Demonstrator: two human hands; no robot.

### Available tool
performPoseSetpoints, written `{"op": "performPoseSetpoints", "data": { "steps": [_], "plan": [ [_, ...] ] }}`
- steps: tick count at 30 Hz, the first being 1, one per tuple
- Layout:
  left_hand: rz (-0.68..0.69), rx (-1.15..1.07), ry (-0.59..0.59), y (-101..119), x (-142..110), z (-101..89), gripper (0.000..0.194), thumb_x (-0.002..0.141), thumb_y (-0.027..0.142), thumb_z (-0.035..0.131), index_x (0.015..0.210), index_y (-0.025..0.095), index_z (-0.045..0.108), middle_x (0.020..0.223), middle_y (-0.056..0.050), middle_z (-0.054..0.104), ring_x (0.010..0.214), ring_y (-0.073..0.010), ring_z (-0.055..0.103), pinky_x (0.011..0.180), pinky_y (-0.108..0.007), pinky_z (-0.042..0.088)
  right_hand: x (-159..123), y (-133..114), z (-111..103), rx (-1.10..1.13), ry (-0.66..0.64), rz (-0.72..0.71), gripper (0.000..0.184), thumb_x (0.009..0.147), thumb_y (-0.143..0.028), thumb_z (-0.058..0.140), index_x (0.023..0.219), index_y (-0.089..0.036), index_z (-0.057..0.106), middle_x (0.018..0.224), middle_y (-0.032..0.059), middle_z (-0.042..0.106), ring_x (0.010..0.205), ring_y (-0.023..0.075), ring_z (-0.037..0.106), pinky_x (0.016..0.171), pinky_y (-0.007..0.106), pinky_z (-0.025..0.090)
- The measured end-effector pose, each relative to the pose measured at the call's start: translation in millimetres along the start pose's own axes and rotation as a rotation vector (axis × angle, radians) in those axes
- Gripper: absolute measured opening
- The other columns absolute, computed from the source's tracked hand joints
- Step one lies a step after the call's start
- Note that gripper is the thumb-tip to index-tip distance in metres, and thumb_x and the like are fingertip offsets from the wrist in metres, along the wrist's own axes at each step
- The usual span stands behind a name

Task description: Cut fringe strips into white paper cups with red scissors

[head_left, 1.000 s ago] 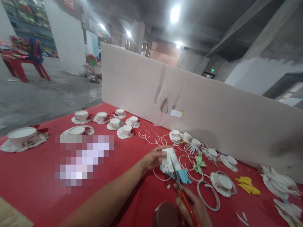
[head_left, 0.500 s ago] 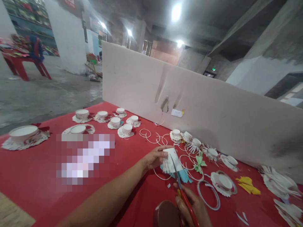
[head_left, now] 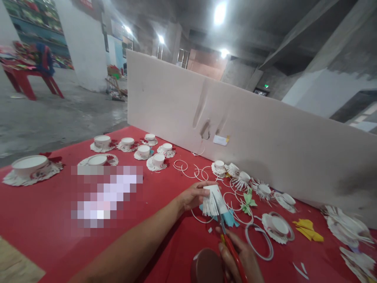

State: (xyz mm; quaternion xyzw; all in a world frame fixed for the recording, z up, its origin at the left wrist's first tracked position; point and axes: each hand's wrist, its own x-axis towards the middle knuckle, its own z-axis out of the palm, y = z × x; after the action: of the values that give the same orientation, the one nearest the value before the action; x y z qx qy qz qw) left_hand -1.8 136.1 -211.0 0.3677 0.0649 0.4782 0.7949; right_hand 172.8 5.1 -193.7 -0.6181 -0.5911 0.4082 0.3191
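Observation:
My left hand (head_left: 194,195) grips a white paper cup (head_left: 212,196) near its upper end, fingers on one side and thumb across it. Strips are cut along the cup's lower left part and hang as a fringe. In my right hand (head_left: 240,251) is a pair of scissors (head_left: 234,253) with red handles. Its blades lie against the cup wall, pointing up and away from me. Under the cup rests a piece of blue paper (head_left: 230,218). Thin white rings (head_left: 203,173) cut from cup rims lie just beyond, beside a green paper piece (head_left: 249,203).
Several fringed paper-cup hats (head_left: 159,160) stand on the red table (head_left: 165,243) at left. More cut cups (head_left: 264,189) line the white board (head_left: 250,129) at the back. A roll of tape (head_left: 259,243) and yellow paper (head_left: 309,230) lie right. A brown round object (head_left: 207,266) is nearest me.
Almost nothing differs. The cup and scissors stay in the same place, with the blades in the cup's edge; any shift of the blades is too small to tell.

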Motion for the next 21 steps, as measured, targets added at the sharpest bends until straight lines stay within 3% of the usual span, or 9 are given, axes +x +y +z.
{"op": "performPoseSetpoints", "data": {
  "steps": [10,16,21],
  "plan": [
    [-0.007,0.011,0.019,0.3,-0.1,1.8,0.048,0.063,0.013,0.069,0.11,0.012,0.061,0.115,-0.017,0.06,0.091,-0.0219,0.061,0.08,-0.033,0.044,0.9,-10.7,0.0,-0.023,-0.01,0.054,0.065,0.07,-0.053,0.056,0.118,-0.01,0.054,0.04,-0.0081,0.041,0.031,0.0072,0.036,0.03,0.017,0.03],
    [-0.008,0.007,0.023,-0.7,0.0,1.9,0.05,0.063,0.013,0.069,0.112,0.011,0.06,0.115,-0.017,0.06,0.093,-0.0218,0.06,0.082,-0.033,0.043,1.0,0.1,1.1,0.012,-0.018,0.009,0.073,0.07,-0.064,0.049,0.118,-0.01,0.053,0.038,-0.008,0.039,0.031,0.0074,0.034,0.03,0.017,0.028],
    [-0.009,-0.015,0.028,-1.2,-0.3,3.5,0.049,0.063,0.012,0.069,0.111,0.011,0.061,0.114,-0.017,0.061,0.093,-0.0221,0.061,0.082,-0.033,0.043,1.8,-0.6,1.6,-0.03,-0.009,0.024,0.071,0.071,-0.062,0.051,0.121,-0.011,0.052,0.04,-0.0075,0.042,0.03,0.0076,0.036,0.028,0.017,0.03]
  ]
}}
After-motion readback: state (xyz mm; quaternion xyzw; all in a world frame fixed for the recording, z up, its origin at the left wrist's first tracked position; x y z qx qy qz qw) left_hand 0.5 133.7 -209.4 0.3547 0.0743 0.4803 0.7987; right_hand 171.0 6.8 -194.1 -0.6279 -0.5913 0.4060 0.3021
